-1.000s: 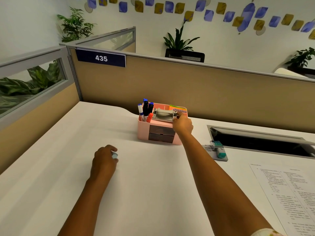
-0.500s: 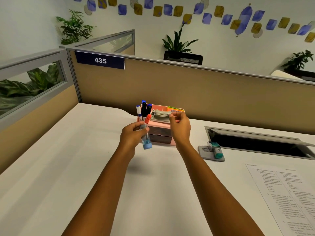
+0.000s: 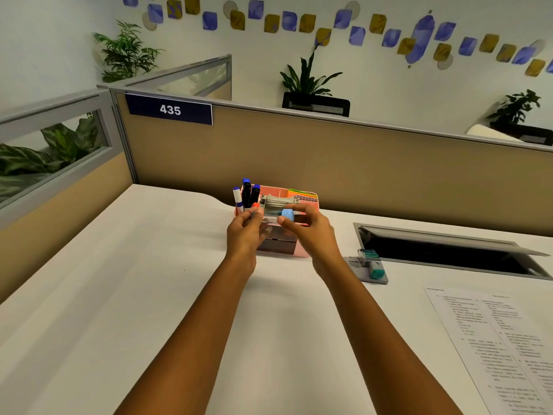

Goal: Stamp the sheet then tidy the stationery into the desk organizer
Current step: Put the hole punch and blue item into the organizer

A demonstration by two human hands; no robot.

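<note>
A small clear tube with a light-blue cap lies level in the air, just in front of the pink desk organizer. My left hand pinches its clear end. My right hand pinches the capped end between thumb and fingers. The organizer holds several markers, a grey stapler and coloured sticky notes. A teal stamp rests on a grey pad to the right. The printed sheet lies at the desk's right edge.
A tan partition wall runs close behind the organizer. An open cable hatch is sunk into the desk at the right, behind the stamp. White desk surface stretches to the left and in front of my arms.
My left hand lifted the tube off the desk to the organizer. The tube swung from upright to level. My right hand left the organizer's contents and took the capped end.
</note>
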